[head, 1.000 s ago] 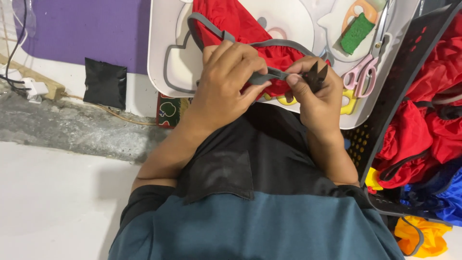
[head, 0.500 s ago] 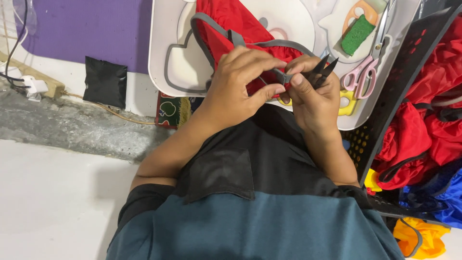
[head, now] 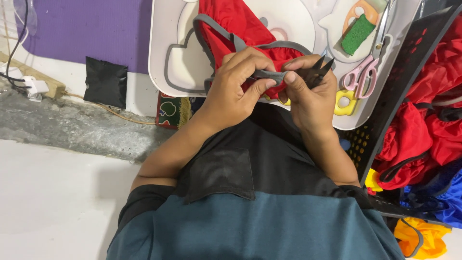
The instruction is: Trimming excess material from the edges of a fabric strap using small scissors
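While the left hand (head: 236, 84) pinches the grey trim (head: 269, 74), the right hand (head: 310, 94) (fingers curled) grips black snips (head: 320, 70).

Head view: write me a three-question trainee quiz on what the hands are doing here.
1. True or false: the left hand pinches the grey trim of the red garment.
2. What does the right hand hold? A) black thread snips B) pink scissors C) green pad
3. Where do the pink scissors lie?

Key:
1. True.
2. A.
3. On the white tray, right of the hands, untouched.
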